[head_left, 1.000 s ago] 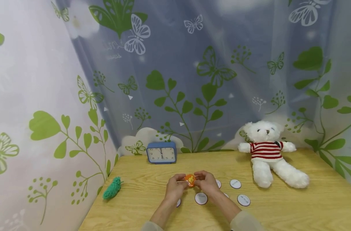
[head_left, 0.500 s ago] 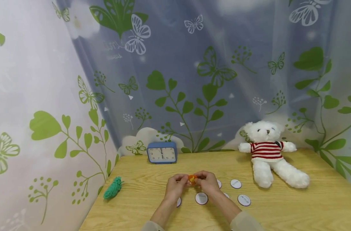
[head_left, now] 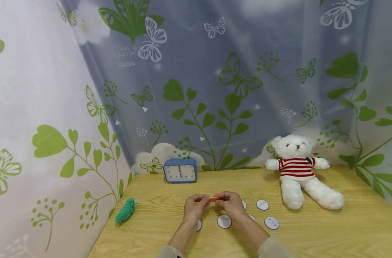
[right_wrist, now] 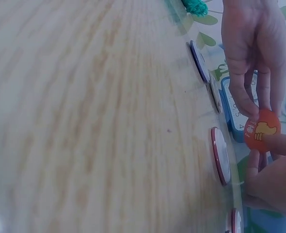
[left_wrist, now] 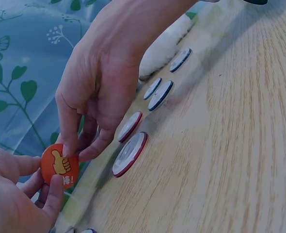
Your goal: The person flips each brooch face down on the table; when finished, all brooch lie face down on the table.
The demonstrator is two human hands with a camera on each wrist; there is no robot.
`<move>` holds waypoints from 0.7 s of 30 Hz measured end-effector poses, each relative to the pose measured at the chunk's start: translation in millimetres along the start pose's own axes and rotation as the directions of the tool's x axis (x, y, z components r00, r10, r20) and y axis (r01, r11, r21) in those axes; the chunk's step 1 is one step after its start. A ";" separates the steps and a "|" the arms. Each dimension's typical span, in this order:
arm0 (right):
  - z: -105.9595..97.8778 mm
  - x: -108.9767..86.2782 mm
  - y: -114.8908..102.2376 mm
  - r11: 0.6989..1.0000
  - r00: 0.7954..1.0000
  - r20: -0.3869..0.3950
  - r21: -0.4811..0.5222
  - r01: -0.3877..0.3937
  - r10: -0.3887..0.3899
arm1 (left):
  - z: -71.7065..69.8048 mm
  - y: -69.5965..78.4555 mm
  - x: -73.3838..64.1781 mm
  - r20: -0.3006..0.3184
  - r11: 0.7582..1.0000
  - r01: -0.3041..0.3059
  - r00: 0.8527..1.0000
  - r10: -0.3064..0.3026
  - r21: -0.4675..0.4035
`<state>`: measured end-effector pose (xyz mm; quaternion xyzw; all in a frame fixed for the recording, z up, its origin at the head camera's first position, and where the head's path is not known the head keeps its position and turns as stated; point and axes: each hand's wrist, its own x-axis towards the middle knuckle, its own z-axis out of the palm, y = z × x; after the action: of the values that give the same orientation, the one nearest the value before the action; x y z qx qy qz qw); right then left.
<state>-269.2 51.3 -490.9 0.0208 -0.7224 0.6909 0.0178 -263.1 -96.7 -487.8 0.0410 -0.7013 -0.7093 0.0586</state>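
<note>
Both hands hold one round orange badge between them, above the table. On its face is a yellow thumbs-up, clearly seen on the badge in the left wrist view. The left hand pinches its left edge between thumb and fingers. From the opposite side, the right hand pinches the right edge. In the head view the badge is tilted almost edge-on. Several round white discs with dark or red rims lie on the table around the hands, among them a disc between the forearms; some are partly hidden.
A blue alarm clock stands at the back of the wooden table. Green yarn lies at the left. A white teddy bear in a striped shirt sits at the right. Patterned curtains hang behind and beside the table.
The badge has turned between the fingers: its orange face showed a second ago, and now it is seen nearly edge-on. Both hands stay in about the same place.
</note>
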 end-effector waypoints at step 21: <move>-2.0 2.8 3.8 0.998 1.000 -0.003 0.058 -0.021 0.021 | -2.9 0.6 -3.8 -0.006 0.999 -0.022 1.000 0.022 0.027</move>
<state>-272.2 53.4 -494.4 0.0125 -0.7021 0.7119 0.0113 -258.9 -99.1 -487.4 0.0362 -0.7111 -0.6989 0.0682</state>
